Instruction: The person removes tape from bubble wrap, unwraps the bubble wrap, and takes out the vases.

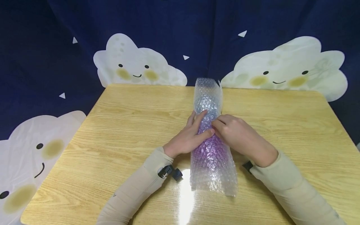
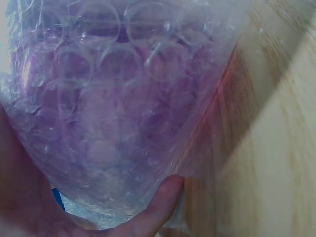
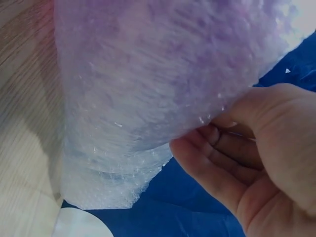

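Note:
A long bundle of clear bubble wrap [image 1: 213, 156] lies lengthwise on the table, around a purple-and-blue object [image 2: 113, 98] whose kind the wrap hides. The wrap reaches past the object at both ends, flattened at the near one. From the left, my left hand [image 1: 188, 137] rests on the bundle, its fingers spread and its thumb stretched across the top. My right hand [image 1: 239, 134] is on the right side, its fingertips pinching the bubble wrap close to the left thumb. In the right wrist view, the right hand's fingers [image 3: 212, 168] bend in at the wrap's edge.
The light wooden table [image 1: 126, 125] has rounded corners. Behind it hangs a dark blue curtain [image 1: 157, 18] with smiling white clouds. A dark strap with a small device [image 1: 170, 172] sits on the left wrist, and another dark device [image 1: 248, 166] shows under the right sleeve.

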The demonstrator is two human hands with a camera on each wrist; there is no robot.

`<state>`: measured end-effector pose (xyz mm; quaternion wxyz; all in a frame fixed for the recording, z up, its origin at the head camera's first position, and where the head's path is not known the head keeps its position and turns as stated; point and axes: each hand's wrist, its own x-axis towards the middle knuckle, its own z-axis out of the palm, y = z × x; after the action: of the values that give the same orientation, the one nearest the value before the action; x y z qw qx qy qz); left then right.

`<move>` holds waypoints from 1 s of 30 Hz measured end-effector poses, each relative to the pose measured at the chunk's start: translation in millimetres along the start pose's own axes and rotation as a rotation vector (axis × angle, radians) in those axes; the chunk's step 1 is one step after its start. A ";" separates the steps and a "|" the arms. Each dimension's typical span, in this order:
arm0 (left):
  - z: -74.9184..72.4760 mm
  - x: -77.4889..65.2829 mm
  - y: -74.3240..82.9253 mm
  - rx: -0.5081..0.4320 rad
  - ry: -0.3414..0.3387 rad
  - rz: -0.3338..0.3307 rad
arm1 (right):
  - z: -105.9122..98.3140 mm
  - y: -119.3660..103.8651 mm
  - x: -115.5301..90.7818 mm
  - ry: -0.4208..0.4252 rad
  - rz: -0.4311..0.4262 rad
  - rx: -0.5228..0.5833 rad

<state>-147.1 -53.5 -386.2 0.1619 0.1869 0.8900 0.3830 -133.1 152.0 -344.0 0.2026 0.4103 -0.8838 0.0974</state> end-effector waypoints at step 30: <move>1.2 -0.5 -0.8 -0.001 0.000 -0.008 | 1.2 -2.6 -0.3 -0.009 -0.022 -0.048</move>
<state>-146.3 -53.5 -387.5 0.1635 0.1834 0.8906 0.3826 -131.3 150.1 -345.1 0.2096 0.4155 -0.8822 0.0720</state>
